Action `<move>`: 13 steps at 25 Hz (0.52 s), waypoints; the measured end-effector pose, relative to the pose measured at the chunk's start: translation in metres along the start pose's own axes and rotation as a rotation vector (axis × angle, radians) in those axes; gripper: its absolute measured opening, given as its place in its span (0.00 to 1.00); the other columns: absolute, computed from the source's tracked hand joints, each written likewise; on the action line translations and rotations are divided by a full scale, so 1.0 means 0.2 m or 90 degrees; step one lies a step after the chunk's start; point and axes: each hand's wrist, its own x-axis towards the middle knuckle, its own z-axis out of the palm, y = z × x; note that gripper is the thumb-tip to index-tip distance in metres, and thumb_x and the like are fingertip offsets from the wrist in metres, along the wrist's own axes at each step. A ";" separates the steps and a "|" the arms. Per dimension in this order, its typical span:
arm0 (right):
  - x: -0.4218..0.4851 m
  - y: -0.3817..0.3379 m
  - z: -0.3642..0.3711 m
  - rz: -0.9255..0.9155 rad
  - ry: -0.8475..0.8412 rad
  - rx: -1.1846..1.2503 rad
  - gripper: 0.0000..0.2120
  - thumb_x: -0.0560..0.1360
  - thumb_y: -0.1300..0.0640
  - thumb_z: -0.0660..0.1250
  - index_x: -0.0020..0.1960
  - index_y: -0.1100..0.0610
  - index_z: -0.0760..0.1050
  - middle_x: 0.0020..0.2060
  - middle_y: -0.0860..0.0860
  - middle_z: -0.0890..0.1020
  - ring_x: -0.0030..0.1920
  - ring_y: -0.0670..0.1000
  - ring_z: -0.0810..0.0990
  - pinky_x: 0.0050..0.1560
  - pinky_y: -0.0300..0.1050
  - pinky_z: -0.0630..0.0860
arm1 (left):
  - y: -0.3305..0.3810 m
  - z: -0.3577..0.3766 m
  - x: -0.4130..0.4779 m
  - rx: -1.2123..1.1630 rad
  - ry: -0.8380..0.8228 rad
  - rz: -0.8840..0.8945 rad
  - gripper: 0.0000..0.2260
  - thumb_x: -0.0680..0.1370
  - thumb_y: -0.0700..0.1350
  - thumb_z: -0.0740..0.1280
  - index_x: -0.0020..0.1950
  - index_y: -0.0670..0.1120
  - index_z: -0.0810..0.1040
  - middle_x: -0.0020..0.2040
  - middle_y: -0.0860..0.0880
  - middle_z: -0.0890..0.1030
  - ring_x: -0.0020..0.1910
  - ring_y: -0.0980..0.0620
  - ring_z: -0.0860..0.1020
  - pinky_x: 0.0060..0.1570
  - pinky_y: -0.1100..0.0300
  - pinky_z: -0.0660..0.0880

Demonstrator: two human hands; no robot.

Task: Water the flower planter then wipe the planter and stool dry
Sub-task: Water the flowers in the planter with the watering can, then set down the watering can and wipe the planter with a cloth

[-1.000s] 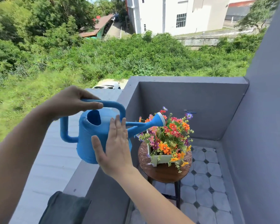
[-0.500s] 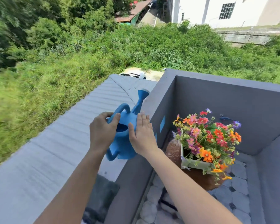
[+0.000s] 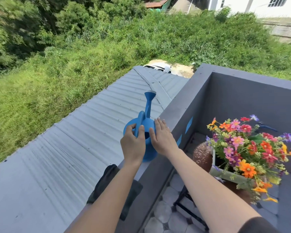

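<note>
A blue watering can (image 3: 147, 121) stands on top of the grey parapet wall (image 3: 178, 108), its spout pointing away over the roof. My left hand (image 3: 133, 145) grips the can's top handle. My right hand (image 3: 162, 137) lies flat with straight fingers against the can's right side. To the right and lower, a white planter (image 3: 228, 175) full of orange, pink and red flowers (image 3: 247, 148) sits on a round brown stool (image 3: 202, 154) with black legs. A dark grey cloth (image 3: 107, 180) lies draped over the wall top under my left forearm.
A corrugated grey roof (image 3: 74, 148) runs along the outer side of the wall. The balcony floor (image 3: 166, 214) is tiled, with grey walls around the stool. Beyond lie tall grass, trees and a white building.
The can has swung away from the flowers and come down onto the wall top, spout now pointing outward. Both hands stayed on it. My view has tilted down and left.
</note>
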 end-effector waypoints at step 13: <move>-0.10 0.01 -0.02 0.012 0.047 0.025 0.30 0.83 0.46 0.47 0.79 0.61 0.47 0.79 0.56 0.49 0.79 0.53 0.44 0.77 0.49 0.44 | -0.05 -0.02 -0.03 0.028 -0.066 0.032 0.23 0.78 0.58 0.58 0.63 0.42 0.70 0.50 0.41 0.79 0.51 0.42 0.77 0.52 0.47 0.75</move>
